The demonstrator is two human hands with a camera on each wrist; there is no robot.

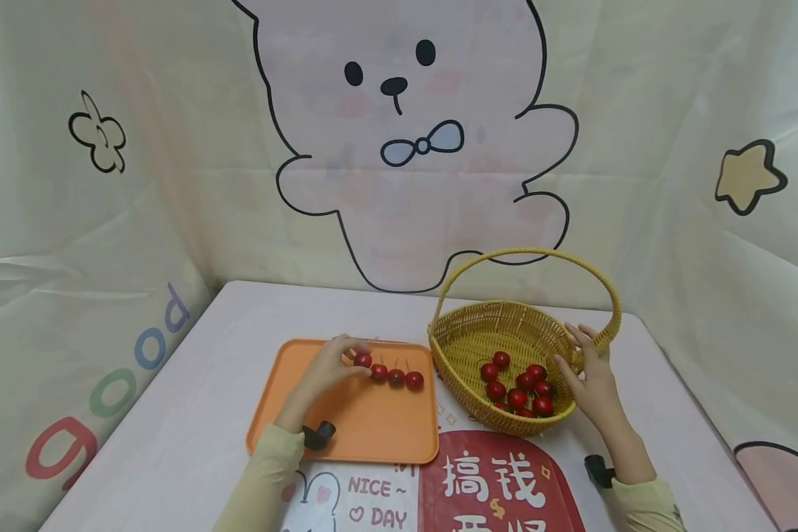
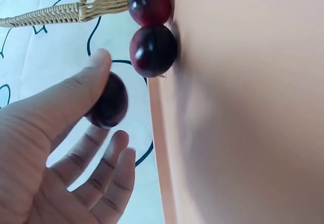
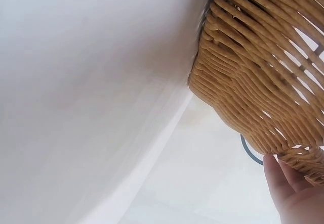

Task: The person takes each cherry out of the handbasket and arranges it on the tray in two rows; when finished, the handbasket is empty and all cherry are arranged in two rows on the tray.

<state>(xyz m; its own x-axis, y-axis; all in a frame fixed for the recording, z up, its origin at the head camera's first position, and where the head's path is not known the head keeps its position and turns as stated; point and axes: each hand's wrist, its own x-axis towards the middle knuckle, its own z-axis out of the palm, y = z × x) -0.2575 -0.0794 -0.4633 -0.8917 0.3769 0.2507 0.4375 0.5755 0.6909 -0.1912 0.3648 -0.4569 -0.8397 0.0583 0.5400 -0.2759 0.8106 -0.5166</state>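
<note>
Over the orange tray [image 1: 379, 430], my left hand [image 1: 331, 369] pinches a dark red cherry [image 2: 112, 103] between thumb and fingers, its other fingers loosely bent. The held cherry is at the left end of a short row of cherries [image 1: 396, 378] near the tray's far side; in the left wrist view a gap separates it from them. My right hand [image 1: 597, 384] grips the rim of the yellow wicker basket [image 1: 454, 378] on its right side, by the foot of the handle. Several red cherries [image 1: 516, 399] lie together inside the basket.
The basket's tall arched handle [image 1: 525, 251] rises over its opening. Tray and basket stand side by side on a white table [image 1: 193, 414] with a printed red patch [image 1: 499, 480] at the front. Behind the table hangs a cloth backdrop [image 1: 399, 207] with a cartoon bear.
</note>
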